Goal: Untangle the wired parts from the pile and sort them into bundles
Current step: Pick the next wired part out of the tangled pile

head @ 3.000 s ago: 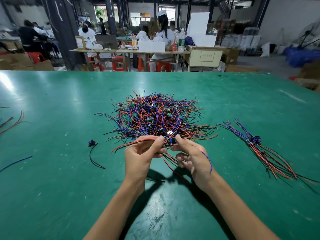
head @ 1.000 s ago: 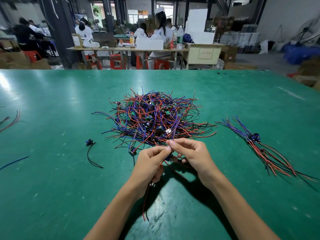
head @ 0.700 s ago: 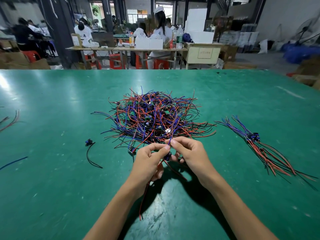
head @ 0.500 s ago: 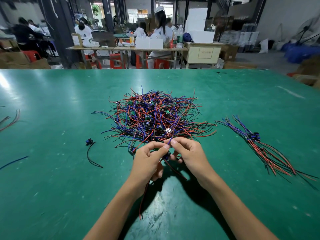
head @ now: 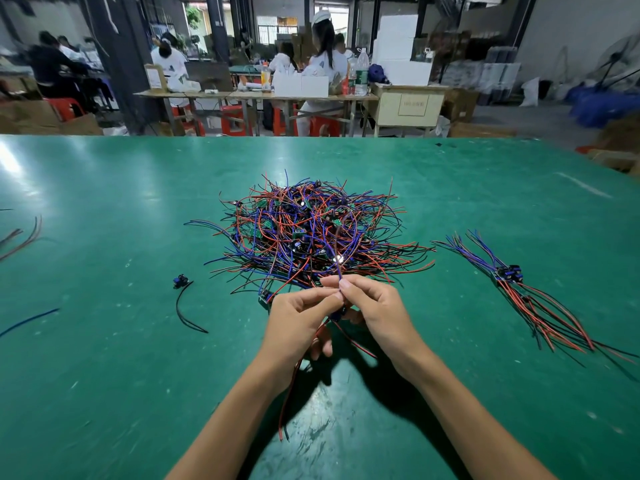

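The pile point(head: 311, 233) of tangled red and blue wired parts lies at the centre of the green table point(head: 104, 375). Both hands meet at the pile's 6 o'clock edge. The left hand point(head: 298, 320) pinches a wired part point(head: 334, 315) between thumb and forefinger; its red and black leads hang below the palm toward 6 o'clock. The right hand point(head: 377, 310) pinches a thin wire point(head: 341, 244) that arcs up over the pile toward 12 o'clock. The fingertips of the two hands touch. A sorted bundle point(head: 526, 296) lies at the pile's 3 o'clock, well apart. A single part point(head: 181, 292) with a black lead lies at 8 o'clock.
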A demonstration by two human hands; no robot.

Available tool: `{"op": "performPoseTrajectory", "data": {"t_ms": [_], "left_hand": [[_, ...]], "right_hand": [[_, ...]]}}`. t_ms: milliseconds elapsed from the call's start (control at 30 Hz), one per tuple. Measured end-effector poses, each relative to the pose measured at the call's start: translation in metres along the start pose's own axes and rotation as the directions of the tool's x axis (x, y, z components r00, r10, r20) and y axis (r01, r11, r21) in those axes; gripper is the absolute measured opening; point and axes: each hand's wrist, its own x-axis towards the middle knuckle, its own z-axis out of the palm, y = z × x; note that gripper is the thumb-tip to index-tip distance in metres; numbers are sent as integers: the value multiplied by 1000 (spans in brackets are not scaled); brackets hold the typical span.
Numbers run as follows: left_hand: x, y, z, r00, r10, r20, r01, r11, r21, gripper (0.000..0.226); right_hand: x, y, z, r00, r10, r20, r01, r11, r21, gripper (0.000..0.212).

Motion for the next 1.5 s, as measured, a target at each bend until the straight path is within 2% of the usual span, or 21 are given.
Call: {"op": "performPoseTrajectory", "data": {"t_ms": [167, 367, 533, 700, 767, 833, 1000, 1267, 1500], "left_hand": [[0, 1, -3, 1000, -1, -21, 1, 1000, 4, 10], [0, 2, -3, 998, -64, -30, 62, 995, -74, 12], [-1, 5, -6, 994, -111, 15, 112, 983, -147, 35], [-1, 6, -7, 990, -138, 31, 142, 972, -187, 29], [-2, 6, -6, 990, -140, 25, 142, 977, -162, 20], [-1, 6, -4, 991, -132, 14, 133, 982, -136, 8], [1, 7, -3, 994, -103, 26, 104, 993, -47, 19], [-1, 7, -3, 991, -87, 100, 81, 995, 57, 24], [-4, 10, -2, 975, -87, 205, 72, 994, 80, 21]], "right_hand": [[0, 0, 1, 1000, -23, -16, 22, 999, -31, 25], [-2, -2, 1, 998, -46, -49, 44, 998, -35, 21], [-4, -4, 0, 1000, 7, -24, -6, 1000, 27, 20], [-4, -6, 3, 1000, -27, -6, 27, 999, -42, 24], [-4, -5, 4, 1000, -31, -6, 30, 998, -63, 26], [-4, -2, 8, 999, -1, -40, -3, 997, -79, 29], [-1, 1, 14, 986, 96, -138, -99, 995, -16, 27], [8, -1, 0, 946, 93, -311, -97, 995, 2, 23], [14, -3, -12, 877, 89, -471, -96, 995, 9, 24]]}}
